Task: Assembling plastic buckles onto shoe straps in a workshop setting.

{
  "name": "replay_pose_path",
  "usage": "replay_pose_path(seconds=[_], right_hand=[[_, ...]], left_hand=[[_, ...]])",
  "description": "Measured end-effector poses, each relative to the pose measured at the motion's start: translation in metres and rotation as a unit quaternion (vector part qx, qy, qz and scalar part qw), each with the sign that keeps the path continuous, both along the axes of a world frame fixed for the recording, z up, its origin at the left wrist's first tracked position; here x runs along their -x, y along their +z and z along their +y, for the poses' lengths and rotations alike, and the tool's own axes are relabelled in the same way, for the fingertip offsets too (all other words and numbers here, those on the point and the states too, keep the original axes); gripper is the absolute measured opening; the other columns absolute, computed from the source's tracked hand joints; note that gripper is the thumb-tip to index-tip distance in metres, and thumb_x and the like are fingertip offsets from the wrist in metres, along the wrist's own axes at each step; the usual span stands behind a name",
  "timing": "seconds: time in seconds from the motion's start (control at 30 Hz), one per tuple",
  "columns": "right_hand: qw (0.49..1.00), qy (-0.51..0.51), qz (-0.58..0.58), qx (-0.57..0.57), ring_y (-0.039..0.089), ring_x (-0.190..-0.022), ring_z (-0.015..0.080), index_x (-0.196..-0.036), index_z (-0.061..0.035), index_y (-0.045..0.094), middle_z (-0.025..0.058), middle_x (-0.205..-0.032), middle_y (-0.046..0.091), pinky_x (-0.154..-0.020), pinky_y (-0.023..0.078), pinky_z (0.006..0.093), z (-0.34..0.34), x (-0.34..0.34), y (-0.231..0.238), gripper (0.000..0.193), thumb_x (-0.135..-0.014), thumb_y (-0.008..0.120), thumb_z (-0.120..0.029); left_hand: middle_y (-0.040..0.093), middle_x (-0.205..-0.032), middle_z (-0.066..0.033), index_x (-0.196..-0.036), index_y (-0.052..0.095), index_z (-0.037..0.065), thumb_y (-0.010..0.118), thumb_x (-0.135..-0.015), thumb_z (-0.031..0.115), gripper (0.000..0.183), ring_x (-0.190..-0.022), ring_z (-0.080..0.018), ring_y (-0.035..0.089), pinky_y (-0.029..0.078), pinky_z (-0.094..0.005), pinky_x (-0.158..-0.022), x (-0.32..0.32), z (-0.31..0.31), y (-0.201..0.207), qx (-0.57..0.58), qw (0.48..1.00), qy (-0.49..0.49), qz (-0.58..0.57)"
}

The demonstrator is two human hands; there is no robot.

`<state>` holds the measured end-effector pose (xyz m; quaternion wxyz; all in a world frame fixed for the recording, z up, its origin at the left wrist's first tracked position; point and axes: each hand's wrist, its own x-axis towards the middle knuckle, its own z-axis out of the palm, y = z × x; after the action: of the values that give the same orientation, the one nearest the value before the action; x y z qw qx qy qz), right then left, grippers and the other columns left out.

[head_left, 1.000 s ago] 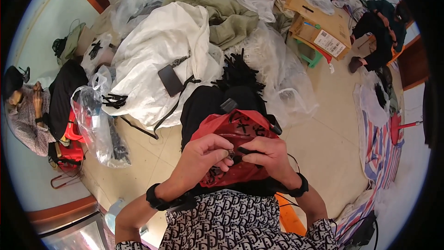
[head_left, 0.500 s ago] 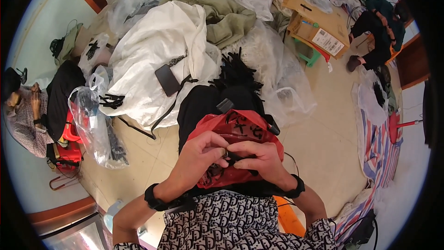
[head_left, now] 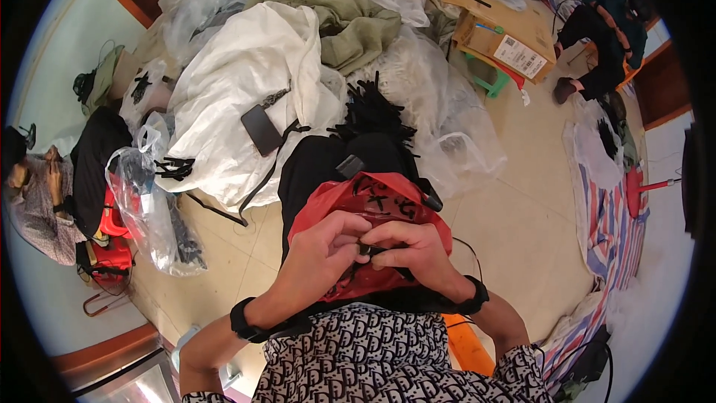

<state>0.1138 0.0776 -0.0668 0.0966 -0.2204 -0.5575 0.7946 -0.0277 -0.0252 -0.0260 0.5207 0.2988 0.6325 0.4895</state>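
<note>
Above my lap, my left hand and my right hand meet with their fingertips almost touching. Both are closed in a pinch around a small dark piece, mostly hidden by the fingers, so its kind is unclear. Beneath them a red plastic bag with black marks lies spread over my black-clad thighs; dark bits show in its folds. A small dark grey block rests just beyond the bag. Farther out, a bundle of black strips lies by my knees.
A white sack carries a black phone-like slab and a strap. Clear bags and olive cloth lie ahead. A cardboard box sits on a green stool. Other people sit left and far right.
The whole view has shifted slightly. My hands stay together over the red bag; the right thumb and forefinger have drawn closer together, covering more of the dark piece.
</note>
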Motion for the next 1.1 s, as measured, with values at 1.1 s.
replay_pose_path(seconds=[1.1], right_hand=[[0.981,-0.076,0.154,0.088,0.056,-0.074,0.0100,-0.111,0.0013,0.051,0.0046,-0.080,0.058,-0.068,0.042,0.0207,-0.004,-0.018,0.000,0.039,-0.073,0.058,0.001]], left_hand=[[0.058,-0.072,-0.0108,-0.091,0.054,-0.005,0.049,-0.071,-0.008,0.021,-0.055,-0.0139,0.056,0.045,-0.0219,-0.051,-0.022,0.013,0.005,-0.051,0.998,0.006,-0.035]])
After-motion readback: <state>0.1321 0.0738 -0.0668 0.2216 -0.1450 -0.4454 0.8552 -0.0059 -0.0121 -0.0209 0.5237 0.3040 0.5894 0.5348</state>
